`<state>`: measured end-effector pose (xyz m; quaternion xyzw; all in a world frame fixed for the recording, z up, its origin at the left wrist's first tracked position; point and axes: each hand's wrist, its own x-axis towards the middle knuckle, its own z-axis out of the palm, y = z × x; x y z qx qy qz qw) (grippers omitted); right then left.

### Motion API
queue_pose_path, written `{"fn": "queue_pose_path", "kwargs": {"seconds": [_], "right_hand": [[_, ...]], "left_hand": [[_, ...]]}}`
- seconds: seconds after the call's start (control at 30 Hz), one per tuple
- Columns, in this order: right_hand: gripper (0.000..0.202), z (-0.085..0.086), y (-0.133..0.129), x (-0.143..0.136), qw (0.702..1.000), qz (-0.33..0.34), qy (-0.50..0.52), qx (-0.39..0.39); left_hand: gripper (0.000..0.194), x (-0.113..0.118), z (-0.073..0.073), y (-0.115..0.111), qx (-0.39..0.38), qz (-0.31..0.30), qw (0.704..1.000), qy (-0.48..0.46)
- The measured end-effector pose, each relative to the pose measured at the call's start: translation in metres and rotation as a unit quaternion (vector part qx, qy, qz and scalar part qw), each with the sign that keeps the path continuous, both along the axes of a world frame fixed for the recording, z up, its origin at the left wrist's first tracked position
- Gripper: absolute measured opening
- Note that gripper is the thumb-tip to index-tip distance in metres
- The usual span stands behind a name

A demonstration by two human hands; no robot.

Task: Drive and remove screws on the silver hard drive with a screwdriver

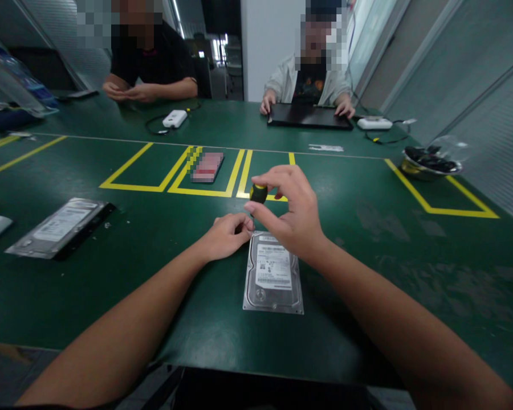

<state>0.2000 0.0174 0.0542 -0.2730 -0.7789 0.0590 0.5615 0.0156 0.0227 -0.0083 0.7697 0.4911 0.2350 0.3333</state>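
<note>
A hard drive (274,279) lies label up on the green table in front of me. My right hand (297,208) pinches the black and yellow handle of a small screwdriver (259,194), held upright above the drive's far left corner. My left hand (227,236) is closed at that same corner, fingertips pressed together beside the screwdriver's thin shaft. What those fingertips grip, if anything, is too small to tell. The screwdriver's tip is hidden by them.
Another hard drive (57,228) lies at the left. A pinkish-red box (208,167) sits within yellow tape. At the right stands a bowl (431,162) of dark items. Across the table, one person rests their forearms and another holds a black flat panel (310,116).
</note>
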Motion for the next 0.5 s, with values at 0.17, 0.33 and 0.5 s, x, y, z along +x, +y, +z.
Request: {"fn": "queue_pose_path", "kwargs": {"seconds": [0.17,0.33,0.5], "right_hand": [[0.015,-0.0007,0.0023,0.0016,1.0,-0.02,0.012,0.012],[0.024,-0.0024,0.002,0.0015,1.0,-0.005,0.01,-0.003],[0.017,-0.0009,0.0021,0.0003,0.999,-0.025,0.026,0.002]], "left_hand": [[0.008,0.0009,0.0036,-0.0009,-0.021,-0.008,1.0,-0.004],[0.008,0.0007,0.0033,0.0007,-0.015,-0.01,1.0,0.006],[0.007,0.0002,0.003,0.0002,-0.018,-0.006,1.0,0.0]]}}
